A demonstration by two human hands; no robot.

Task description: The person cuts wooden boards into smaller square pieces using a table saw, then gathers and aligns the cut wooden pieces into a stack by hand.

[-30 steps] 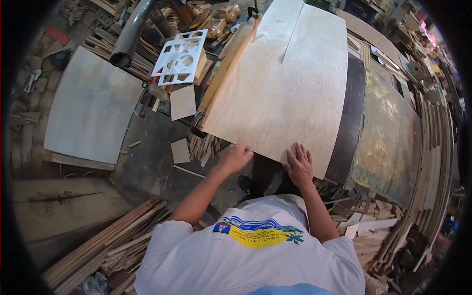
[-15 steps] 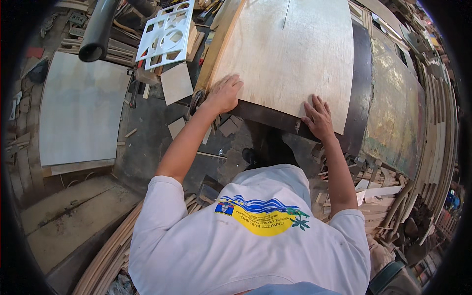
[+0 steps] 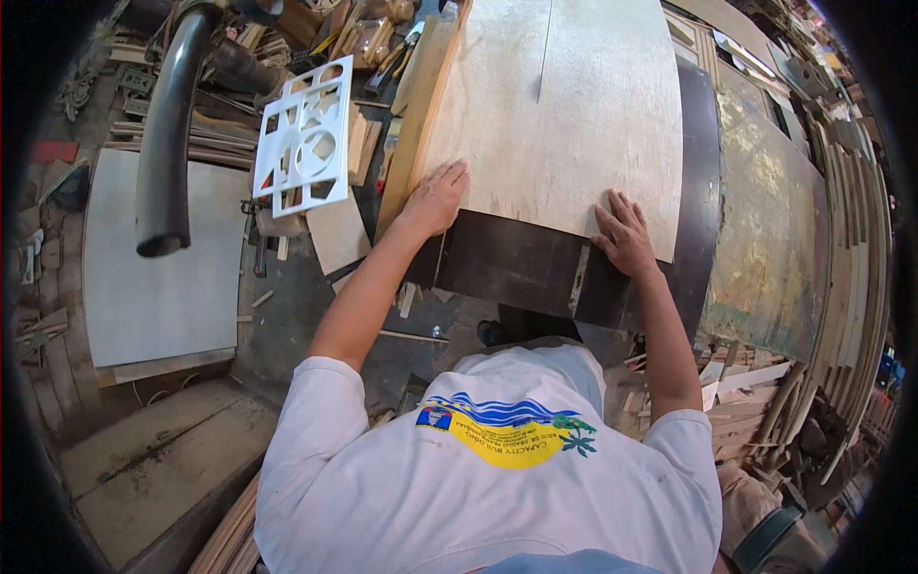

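Note:
A pale plywood sheet (image 3: 564, 143) lies flat on a dark-topped bench (image 3: 507, 253), its left edge along a wooden guide strip (image 3: 413, 124). A thin straight cut line runs down from the sheet's far part and stops well short of its near edge. My left hand (image 3: 438, 199) rests on the sheet's near left corner beside the strip, fingers stretched forward. Near the right corner, my right hand (image 3: 626, 234) lies flat on the sheet with its fingers slightly spread; the thumb is by the near edge. Neither hand is wrapped round anything.
A dark pipe (image 3: 164, 182) hangs at the left, above a large pale board (image 3: 163, 258). A white template with cut-out shapes (image 3: 304, 139) stands left of the guide strip. On the right are a stained panel (image 3: 765, 210) and stacked wood strips (image 3: 851, 258). Offcuts litter the floor.
The sheet and both hands have slid forward over the bench, baring more dark top at its near side. The cut line reaches farther toward me along the sheet. My view has shifted forward.

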